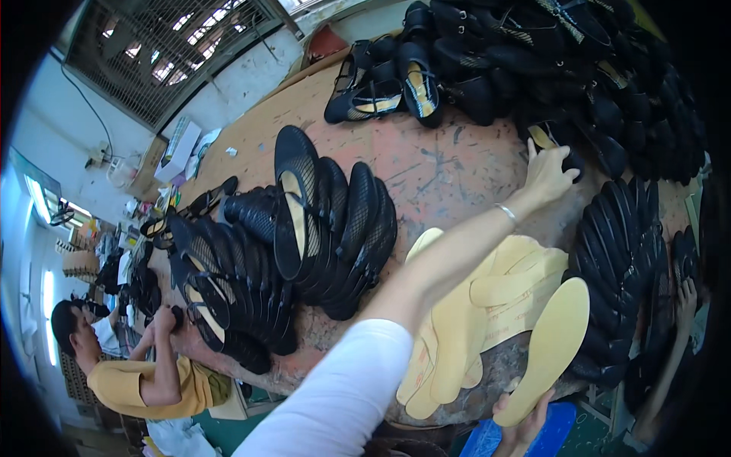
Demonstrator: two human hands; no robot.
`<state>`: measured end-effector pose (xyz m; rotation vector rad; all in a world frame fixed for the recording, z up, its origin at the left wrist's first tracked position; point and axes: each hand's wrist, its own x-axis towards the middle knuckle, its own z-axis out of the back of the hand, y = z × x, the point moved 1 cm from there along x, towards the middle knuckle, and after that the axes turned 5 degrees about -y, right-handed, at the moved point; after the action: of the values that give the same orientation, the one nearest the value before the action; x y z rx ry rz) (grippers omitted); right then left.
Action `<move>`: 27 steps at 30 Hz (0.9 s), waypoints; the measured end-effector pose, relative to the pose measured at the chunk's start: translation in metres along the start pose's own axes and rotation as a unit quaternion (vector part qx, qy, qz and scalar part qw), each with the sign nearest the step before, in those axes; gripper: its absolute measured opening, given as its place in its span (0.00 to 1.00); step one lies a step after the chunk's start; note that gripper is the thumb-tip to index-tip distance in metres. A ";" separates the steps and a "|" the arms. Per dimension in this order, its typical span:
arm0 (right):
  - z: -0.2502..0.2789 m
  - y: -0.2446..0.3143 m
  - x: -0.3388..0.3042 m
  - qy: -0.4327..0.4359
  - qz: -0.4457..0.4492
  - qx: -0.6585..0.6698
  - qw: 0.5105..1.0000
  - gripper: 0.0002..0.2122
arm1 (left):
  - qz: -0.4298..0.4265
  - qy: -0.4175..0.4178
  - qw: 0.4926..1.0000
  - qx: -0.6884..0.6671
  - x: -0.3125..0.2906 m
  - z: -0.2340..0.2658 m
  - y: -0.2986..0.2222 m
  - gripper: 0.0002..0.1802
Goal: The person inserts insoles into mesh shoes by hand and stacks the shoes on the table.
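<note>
Right hand [521, 415]: lowest in frame, at the table's near edge; fingers clamped on the heel end of a pale yellow insole [550, 346], which stood tilted up over the stack.
Insole feel: looked thin, light & bendy, prob. foam or board; a pinch at heel or mid-edge should do, a hard squeeze could crease it.
Insole stack [457, 335]: loose pile of the same yellow insoles, lying on the table just left of the held 1, partly under the left arm.
Left arm: white sleeve [343, 396] from the lower edge, bare forearm w/ a thin bracelet [506, 213] at the wrist, stretched out across the table.
Left hand [550, 174]: at the far shoe heap, fingers spread & curled onto a black shoe [569, 156]; whether gripped or only touched, can't tell.
Shoe feel: soft mesh-look upper, flat sole, light; likely best taken by the heel or the opening rim, not the mesh.
Right row [617, 259]: black shoes packed on edge, just beside the held insole.
Centre rows [327, 221]: 2 fans of black mesh shoes on edge, some w/ yellow insoles in.
Table [426, 164]: worn reddish-brown top, scratched.
Far heap [533, 53]: big jumble of black shoes at the back edge.
Co-worker [129, 381]: person in yellow top at far left, handling shoes, well apart.
</note>
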<state>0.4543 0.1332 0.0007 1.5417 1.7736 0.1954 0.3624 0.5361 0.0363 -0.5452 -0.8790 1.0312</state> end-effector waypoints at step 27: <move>-0.174 -0.031 -0.062 0.278 0.360 -0.812 0.365 0.15 | 0.172 0.008 0.937 0.304 -0.503 0.293 -0.054 0.53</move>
<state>0.3203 0.1314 0.1314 0.3509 0.2024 2.2623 0.0277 0.0568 0.0556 -0.1771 -0.4106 1.5383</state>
